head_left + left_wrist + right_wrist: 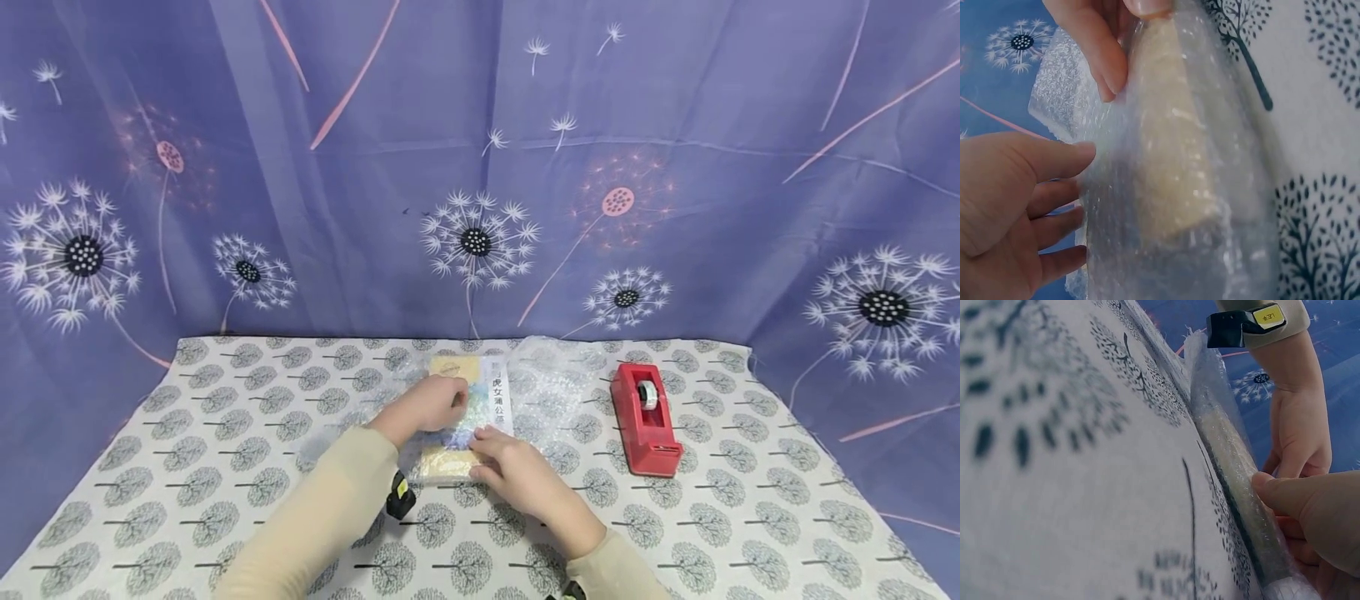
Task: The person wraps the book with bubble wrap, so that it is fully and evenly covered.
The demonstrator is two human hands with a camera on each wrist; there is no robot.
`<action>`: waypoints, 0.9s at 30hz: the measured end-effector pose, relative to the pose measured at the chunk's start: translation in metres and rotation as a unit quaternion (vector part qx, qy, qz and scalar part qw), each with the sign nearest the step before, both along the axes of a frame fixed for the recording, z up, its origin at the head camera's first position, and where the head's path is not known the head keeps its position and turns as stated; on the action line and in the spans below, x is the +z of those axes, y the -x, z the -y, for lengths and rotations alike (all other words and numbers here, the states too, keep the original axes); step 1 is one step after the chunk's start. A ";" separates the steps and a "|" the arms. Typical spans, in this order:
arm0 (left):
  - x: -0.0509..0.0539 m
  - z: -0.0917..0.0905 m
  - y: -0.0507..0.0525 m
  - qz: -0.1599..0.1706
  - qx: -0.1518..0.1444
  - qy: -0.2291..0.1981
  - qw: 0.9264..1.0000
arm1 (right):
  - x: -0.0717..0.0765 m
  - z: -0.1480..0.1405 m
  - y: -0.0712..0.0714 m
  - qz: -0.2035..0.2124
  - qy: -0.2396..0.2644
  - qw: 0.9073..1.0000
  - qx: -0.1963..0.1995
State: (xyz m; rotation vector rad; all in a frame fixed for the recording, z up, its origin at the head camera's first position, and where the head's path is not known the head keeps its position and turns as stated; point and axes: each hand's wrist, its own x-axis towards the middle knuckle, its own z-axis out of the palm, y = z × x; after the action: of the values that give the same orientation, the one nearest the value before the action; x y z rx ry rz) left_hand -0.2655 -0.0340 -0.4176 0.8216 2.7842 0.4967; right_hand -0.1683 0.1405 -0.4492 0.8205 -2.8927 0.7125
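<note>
Lying below the centre of the head view, a flat rectangular book with a yellow, blue and white cover (483,408) sits on the table's white cloth printed with grey trees (225,457), a sheet of clear bubble wrap (551,392) spread out to either side of it. I'd judge the wrapping about half done: the plastic seems to cover the book already, yet loose flaps reach left and right, and I can make out no tape on them. Folding those in and fastening them look like what is left; the red tape dispenser (643,432) stands at the right of the frame, apart from both hands, its roll of tape (647,395) in place. The left hand (431,404) is over the book's left part, but whether it grips the plastic or only touches it I cannot tell. The right hand (517,471) is unclenched, fingers resting fairly straight on the book's lower right part. From above, the cover's lettering and the dispenser show plainly; neither wrist view has them. The left wrist view gives instead the plastic passing over a yellow part of the book, and the right wrist view the right thumb against the wrapped edge.
</note>
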 end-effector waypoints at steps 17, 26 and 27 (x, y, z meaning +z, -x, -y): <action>-0.002 -0.013 -0.017 -0.004 0.032 0.111 0.993 | 0.002 -0.001 0.000 0.016 0.014 1.000 0.008; 0.003 -0.013 -0.025 0.003 0.044 0.117 0.992 | -0.001 0.000 0.002 0.019 0.019 1.000 0.005; 0.004 -0.013 -0.025 0.008 0.045 0.116 0.992 | -0.001 0.000 0.002 0.019 0.020 1.000 0.006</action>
State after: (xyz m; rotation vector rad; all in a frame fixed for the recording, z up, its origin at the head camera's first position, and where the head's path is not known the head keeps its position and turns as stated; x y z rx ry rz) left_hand -0.2404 -0.0213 -0.4140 0.6412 2.8039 0.1857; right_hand -0.1699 0.1409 -0.4504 0.8282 -2.8991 0.7944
